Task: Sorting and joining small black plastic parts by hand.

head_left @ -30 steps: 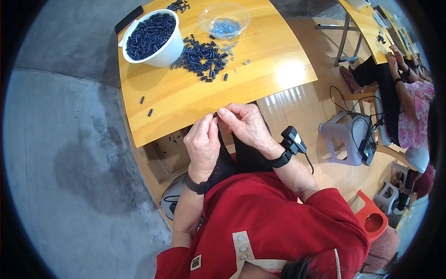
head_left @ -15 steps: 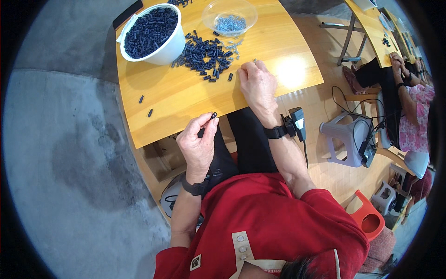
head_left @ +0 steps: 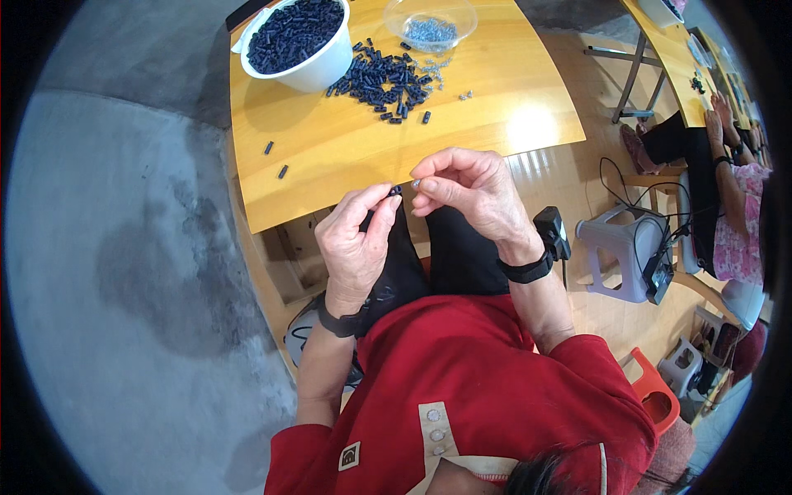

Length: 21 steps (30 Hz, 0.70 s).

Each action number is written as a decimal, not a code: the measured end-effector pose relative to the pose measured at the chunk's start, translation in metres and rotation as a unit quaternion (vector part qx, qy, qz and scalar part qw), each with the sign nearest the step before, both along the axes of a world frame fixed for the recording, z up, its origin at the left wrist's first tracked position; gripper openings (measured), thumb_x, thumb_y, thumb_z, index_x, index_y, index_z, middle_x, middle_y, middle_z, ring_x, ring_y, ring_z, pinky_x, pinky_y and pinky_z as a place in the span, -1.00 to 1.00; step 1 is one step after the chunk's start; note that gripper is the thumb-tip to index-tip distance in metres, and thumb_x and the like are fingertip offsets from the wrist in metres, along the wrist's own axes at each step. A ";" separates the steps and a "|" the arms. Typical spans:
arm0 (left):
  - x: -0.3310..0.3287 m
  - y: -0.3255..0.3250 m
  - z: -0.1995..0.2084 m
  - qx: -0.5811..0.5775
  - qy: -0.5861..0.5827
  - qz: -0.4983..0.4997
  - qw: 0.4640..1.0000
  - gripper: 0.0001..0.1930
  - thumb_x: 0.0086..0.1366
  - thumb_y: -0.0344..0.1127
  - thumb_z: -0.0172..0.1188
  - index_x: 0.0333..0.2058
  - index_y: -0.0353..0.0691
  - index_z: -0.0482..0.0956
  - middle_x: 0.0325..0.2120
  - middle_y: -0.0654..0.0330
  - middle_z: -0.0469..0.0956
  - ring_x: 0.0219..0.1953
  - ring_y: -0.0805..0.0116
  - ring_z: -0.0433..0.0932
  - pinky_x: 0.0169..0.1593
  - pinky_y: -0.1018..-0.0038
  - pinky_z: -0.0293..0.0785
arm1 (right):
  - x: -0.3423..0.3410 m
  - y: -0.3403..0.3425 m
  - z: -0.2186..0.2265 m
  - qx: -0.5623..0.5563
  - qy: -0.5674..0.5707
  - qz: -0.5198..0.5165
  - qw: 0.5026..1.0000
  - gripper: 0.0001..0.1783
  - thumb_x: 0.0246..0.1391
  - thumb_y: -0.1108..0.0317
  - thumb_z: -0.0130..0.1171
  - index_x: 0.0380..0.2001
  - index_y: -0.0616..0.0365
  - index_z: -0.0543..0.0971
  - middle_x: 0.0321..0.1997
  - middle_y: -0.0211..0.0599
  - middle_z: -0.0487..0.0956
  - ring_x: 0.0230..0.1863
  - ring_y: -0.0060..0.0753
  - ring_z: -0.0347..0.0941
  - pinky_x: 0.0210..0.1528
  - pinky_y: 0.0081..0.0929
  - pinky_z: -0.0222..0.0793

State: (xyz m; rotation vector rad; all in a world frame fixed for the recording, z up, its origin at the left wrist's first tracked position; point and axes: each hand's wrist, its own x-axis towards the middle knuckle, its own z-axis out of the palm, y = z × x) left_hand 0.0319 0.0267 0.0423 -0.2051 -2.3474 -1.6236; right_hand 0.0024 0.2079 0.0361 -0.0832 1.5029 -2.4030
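My left hand (head_left: 356,237) pinches a small black plastic piece (head_left: 395,190) between thumb and forefinger, just off the table's near edge. Facing it, my right hand (head_left: 474,191) is closed on a small silvery metal part (head_left: 417,184). A narrow gap separates the two parts. Beyond them, a loose pile of black plastic pieces (head_left: 388,80) lies on the wooden table (head_left: 346,161). More of these fill a white bucket (head_left: 318,70) at the far left. Tiny silvery parts sit in a clear round bowl (head_left: 431,31) and lie scattered beside the pile.
Two stray black pieces (head_left: 283,172) lie toward the table's left side. To my right stands a pale plastic stool (head_left: 612,247) with cables and a black adapter. Farther right, another person (head_left: 734,190) sits at a second table (head_left: 672,62).
My right hand has left the tabletop and come toward my left hand, bringing a small metal part. My left hand still holds the black piece. The view has shifted slightly.
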 end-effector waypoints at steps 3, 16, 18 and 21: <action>0.004 0.003 0.010 -0.039 0.019 -0.006 0.999 -0.82 0.14 -0.60 0.34 -0.24 -0.36 0.66 -0.39 0.16 0.65 -0.38 0.51 0.57 -0.29 0.62 0.47 | 0.007 -0.001 0.004 0.013 0.026 0.014 0.999 -0.85 0.18 0.45 0.23 -0.23 0.31 0.60 -0.40 -0.36 0.63 -0.40 -0.61 0.60 -0.32 -0.62 0.59; 0.004 -0.002 0.022 -0.261 0.214 -0.067 0.939 -0.80 0.04 -0.62 0.34 -0.31 -0.34 0.62 -0.46 0.09 0.61 -0.43 0.20 0.60 -0.34 0.40 0.51 | 0.016 0.000 0.027 0.339 0.297 -0.015 0.892 -0.86 0.03 0.49 0.28 -0.33 0.28 0.55 -0.49 -0.18 0.59 -0.47 -0.33 0.56 -0.40 -0.44 0.48; 0.005 -0.003 0.026 -0.269 0.202 -0.081 0.938 -0.80 0.03 -0.62 0.34 -0.32 -0.34 0.61 -0.46 0.08 0.60 -0.43 0.16 0.60 -0.34 0.37 0.51 | 0.016 -0.002 0.030 0.400 0.417 -0.048 0.815 -0.88 -0.04 0.53 0.26 -0.39 0.25 0.54 -0.54 -0.14 0.53 -0.47 -0.12 0.53 -0.38 -0.35 0.46; 0.008 -0.009 0.026 -0.249 0.176 -0.105 0.946 -0.80 0.01 -0.63 0.34 -0.34 -0.34 0.61 -0.46 0.08 0.60 -0.43 0.14 0.59 -0.35 0.36 0.50 | 0.013 0.002 0.033 0.314 0.310 0.051 0.896 -0.88 0.00 0.53 0.27 -0.37 0.26 0.54 -0.52 -0.20 0.57 -0.50 -0.28 0.56 -0.43 -0.44 0.47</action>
